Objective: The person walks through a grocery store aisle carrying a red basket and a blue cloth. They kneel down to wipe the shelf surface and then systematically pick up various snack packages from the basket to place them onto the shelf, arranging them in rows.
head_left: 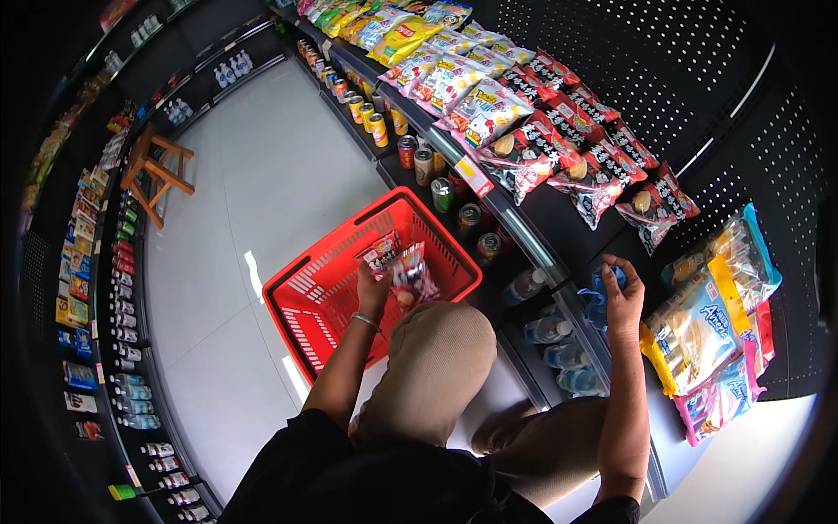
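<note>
My left hand (374, 293) is inside a red plastic shopping basket (467, 278). Its fingers are closed at the lower end of a small red-and-black snack bag (381, 251). Right beside that one, a second snack bag (410, 269), partly see-through, lies in the basket near my raised knee. My right hand (624, 297) is over the shelf (567, 293) on the right, its fingers curled together at a small, crinkled blue thing (595, 304) whose kind I cannot make out.
Rows of snack bags (563, 148) fill the upper shelf, with bread packs (707, 327) at its near end. Drink cans (423, 164) and water bottles (548, 329) stand below. A wooden stool (157, 175) stands on the grey floor (236, 175), near stocked shelves (127, 332) at left.
</note>
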Available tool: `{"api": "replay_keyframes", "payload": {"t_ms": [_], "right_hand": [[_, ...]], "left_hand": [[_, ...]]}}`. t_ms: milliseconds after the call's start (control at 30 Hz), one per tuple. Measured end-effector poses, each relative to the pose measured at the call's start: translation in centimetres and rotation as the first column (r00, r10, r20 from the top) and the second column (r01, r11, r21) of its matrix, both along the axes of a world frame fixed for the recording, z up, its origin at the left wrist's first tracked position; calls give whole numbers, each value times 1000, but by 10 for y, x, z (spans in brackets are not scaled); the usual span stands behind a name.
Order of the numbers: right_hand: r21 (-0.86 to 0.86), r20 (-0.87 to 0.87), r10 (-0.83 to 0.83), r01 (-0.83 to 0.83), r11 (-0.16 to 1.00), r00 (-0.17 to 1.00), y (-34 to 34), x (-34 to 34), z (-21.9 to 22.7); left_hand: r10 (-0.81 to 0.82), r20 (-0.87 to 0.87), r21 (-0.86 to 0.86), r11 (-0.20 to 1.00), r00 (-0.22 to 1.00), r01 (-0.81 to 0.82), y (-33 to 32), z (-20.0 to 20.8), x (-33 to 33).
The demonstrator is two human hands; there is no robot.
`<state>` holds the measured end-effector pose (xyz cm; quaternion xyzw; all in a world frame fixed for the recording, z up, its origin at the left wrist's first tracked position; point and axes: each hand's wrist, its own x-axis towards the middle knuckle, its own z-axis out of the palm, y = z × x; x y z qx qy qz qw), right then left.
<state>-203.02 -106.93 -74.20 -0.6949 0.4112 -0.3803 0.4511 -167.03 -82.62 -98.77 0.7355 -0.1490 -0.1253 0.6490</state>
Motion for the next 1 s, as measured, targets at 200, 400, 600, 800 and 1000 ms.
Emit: {"api": "replay_keyframes", "payload": {"t_ms": [200, 400, 600, 800, 1000], "right_hand": [[-27, -2, -20, 20, 999, 1000, 0, -4, -12], [-38, 31, -80, 82, 996, 996, -4, 5, -7], [236, 249, -356, 300, 924, 901, -33, -5, -16], [63, 172, -665, 666, 744, 727, -79, -24, -27], [67, 142, -766, 766, 639, 627, -129, -19, -34]], "left_hand": [[8, -68, 128, 992, 998, 1, -3, 29, -12], [-180, 274, -52, 978, 945, 201, -26, 46, 13], [-655, 209, -209, 696, 727, 687, -137, 229, -59], [-865, 365, 53, 389, 345, 920, -266, 296, -188], [-695, 543, 180, 644, 471, 743, -361, 256, -253]]}}
